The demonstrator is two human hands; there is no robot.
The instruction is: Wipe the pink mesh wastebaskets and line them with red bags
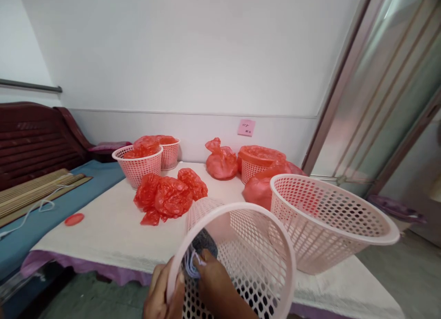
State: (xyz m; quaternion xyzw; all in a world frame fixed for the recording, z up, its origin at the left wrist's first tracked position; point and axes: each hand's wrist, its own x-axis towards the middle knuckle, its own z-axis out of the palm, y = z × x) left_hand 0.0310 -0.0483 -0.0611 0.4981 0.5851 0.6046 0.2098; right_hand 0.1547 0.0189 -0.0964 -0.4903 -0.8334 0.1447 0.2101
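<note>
A pale pink plastic basket [291,259] is tilted with its open mouth towards me. My left hand [161,289] is closed on the left side of its rim, thumb inside and fingers outside. My right hand [215,275] reaches into the basket, its fingers closed round a dark grey cloth-like thing with pale lilac strands [193,262]; its exact kind I cannot make out. That thing lies against the basket's inner left wall. To the right, touching or nearly touching, stands a larger pale pink basket [330,250].
Crumpled red plastic bags [172,197] lie left of centre on the white-covered table [103,227]. Behind them stand small baskets [138,167] with red bags. A tied red bag [221,165] and a red-lined basket [255,170] are near the wall. A red lid-like disc [74,219] lies left.
</note>
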